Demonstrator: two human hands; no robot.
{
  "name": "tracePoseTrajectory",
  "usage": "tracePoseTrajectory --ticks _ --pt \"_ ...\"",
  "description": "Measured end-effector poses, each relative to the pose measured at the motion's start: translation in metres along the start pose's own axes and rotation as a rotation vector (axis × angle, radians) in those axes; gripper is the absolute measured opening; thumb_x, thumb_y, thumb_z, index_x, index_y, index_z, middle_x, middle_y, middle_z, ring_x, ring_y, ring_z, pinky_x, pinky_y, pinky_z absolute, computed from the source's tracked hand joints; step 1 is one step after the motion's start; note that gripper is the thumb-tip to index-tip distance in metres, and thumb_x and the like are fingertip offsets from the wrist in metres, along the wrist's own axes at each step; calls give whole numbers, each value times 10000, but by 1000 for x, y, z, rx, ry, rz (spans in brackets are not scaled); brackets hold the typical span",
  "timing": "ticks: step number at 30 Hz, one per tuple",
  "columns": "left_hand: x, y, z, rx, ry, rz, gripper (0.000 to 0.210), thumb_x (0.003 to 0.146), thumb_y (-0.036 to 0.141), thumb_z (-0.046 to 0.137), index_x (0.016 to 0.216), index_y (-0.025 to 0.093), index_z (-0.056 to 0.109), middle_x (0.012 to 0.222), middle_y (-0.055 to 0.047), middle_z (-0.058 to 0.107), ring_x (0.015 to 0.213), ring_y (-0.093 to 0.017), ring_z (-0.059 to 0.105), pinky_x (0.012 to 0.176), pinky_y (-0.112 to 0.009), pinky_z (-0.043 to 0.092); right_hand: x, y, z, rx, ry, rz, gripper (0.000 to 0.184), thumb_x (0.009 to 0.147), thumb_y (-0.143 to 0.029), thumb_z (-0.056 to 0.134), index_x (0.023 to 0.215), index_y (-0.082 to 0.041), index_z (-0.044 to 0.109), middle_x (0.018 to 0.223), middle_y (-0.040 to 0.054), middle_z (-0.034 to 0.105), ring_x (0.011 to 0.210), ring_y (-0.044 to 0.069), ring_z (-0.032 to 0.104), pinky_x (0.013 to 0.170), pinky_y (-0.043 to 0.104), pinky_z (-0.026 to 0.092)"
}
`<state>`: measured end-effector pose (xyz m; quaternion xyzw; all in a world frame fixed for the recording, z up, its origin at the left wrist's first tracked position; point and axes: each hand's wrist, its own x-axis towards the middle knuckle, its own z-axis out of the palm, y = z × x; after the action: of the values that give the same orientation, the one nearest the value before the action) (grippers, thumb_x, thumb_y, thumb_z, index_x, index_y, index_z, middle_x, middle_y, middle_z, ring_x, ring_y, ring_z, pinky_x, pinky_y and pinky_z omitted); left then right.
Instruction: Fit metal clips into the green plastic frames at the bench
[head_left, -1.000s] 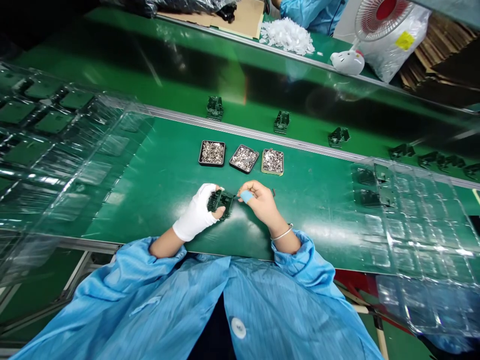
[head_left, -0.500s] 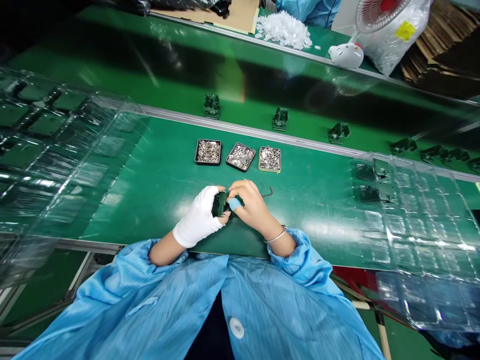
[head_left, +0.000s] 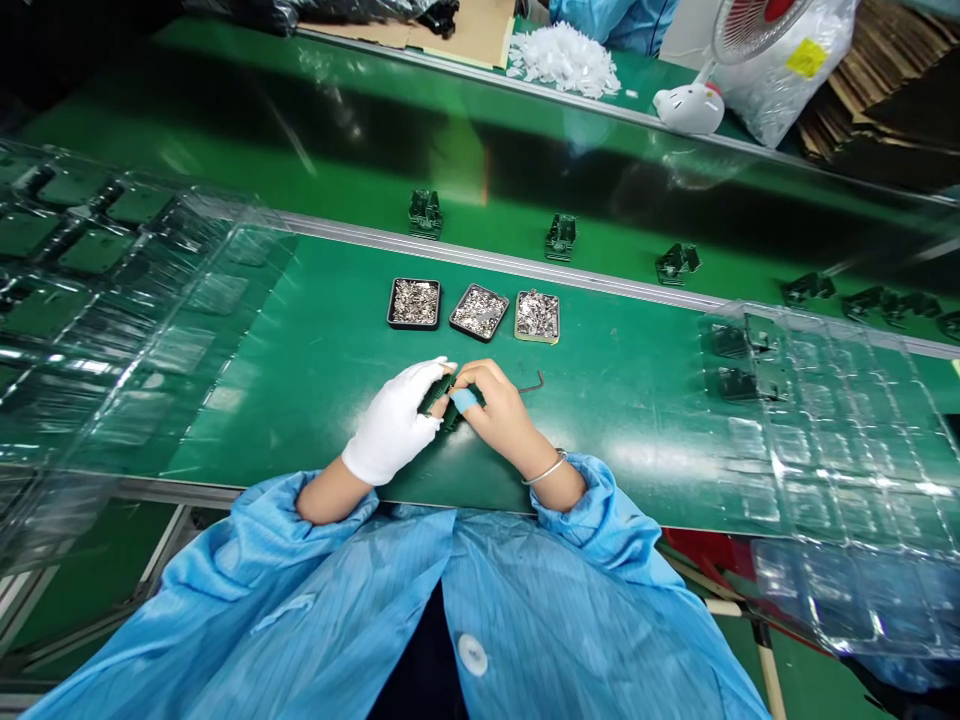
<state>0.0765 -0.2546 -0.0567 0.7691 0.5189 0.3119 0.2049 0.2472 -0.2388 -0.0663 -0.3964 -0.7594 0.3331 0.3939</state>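
Observation:
My left hand (head_left: 396, 418), in a white glove with bare fingertips, is closed around a small green circuit board assembly (head_left: 452, 420). My right hand (head_left: 501, 412), with blue tape on one finger and a bangle at the wrist, pinches at the top of the same assembly. Fingers cover most of the board, and any small part between them is hidden. Just right of the right hand lies a dark hex key (head_left: 534, 385). Beyond the hands stand a black tray (head_left: 414, 325), a tilted black tray (head_left: 469, 331) and a pale-edged tray (head_left: 537, 340), each heaped with small metal pieces.
Clear plastic blister trays lie at left (head_left: 187, 330) and right (head_left: 825, 440); the right one holds board assemblies (head_left: 739, 384). Past a metal rail (head_left: 480, 264), several assemblies (head_left: 561, 238) stand on a green belt. A fan (head_left: 690, 108) and a white pile (head_left: 562, 60) are behind.
My left hand has shifted its grip: its fingers and thumb now reach further over the board, which shows less and sits tilted. The right hand stays nearly in place.

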Motion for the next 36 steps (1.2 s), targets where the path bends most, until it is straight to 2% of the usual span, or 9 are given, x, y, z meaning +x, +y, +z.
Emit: tracePoseTrajectory --ticks 6,9,13,16,20,24,29,36 --pt "7 3 3 177 36 21 257 816 247 464 1005 179 625 1024 -102 685 955 -263 638 859 -394 506 -2 0 2 -5 16 -2 105 861 -141 454 896 -213 522 971 61 581 954 178 561 878 315 464" --pt "8 9 7 307 79 48 248 803 234 467 986 158 615 991 -129 674 941 -288 631 818 -404 497 -4 1 5 -50 32 -13 156 839 -88 433 908 -207 504 980 77 576 974 189 556 891 327 463" --pt "6 13 18 370 102 6 302 757 245 506 1034 142 570 1006 -151 641 966 -317 606 821 -427 486 -4 5 7 -154 51 44 223 787 -37 425 923 -198 499 1004 97 569 1008 209 544 922 353 456" --pt "4 6 23 287 52 3 380 723 295 553 1070 142 528 1022 -155 612 978 -327 587 831 -447 483 -1 9 2 -109 23 109 231 778 -41 426 914 -206 512 978 68 582 980 191 559 908 340 470" --pt "0 -6 24 50 31 -37 433 729 321 564 1121 162 473 1068 -130 582 1008 -294 577 891 -452 477 4 10 -5 31 -53 146 242 771 -62 454 946 -207 536 975 35 595 939 158 587 873 301 489" --pt "-1 -6 18 -126 -31 -98 413 763 361 530 1128 176 473 1086 -98 596 1007 -253 588 899 -405 481 5 4 -3 -45 -83 115 354 669 -6 424 948 -197 529 981 49 595 985 181 572 900 324 475" --pt "4 -6 12 -108 -73 -239 181 761 294 445 899 204 520 862 -27 623 823 -207 588 776 -350 484 5 -4 4 -130 -152 104 400 658 3 403 982 -203 516 1027 65 593 1014 199 562 928 347 463" --pt "6 -10 15 -96 -56 -243 114 732 299 448 786 206 486 766 -16 591 735 -196 567 708 -345 475 5 -11 12 -211 -150 162 338 686 13 432 947 -184 521 1021 89 619 994 213 576 907 352 471"
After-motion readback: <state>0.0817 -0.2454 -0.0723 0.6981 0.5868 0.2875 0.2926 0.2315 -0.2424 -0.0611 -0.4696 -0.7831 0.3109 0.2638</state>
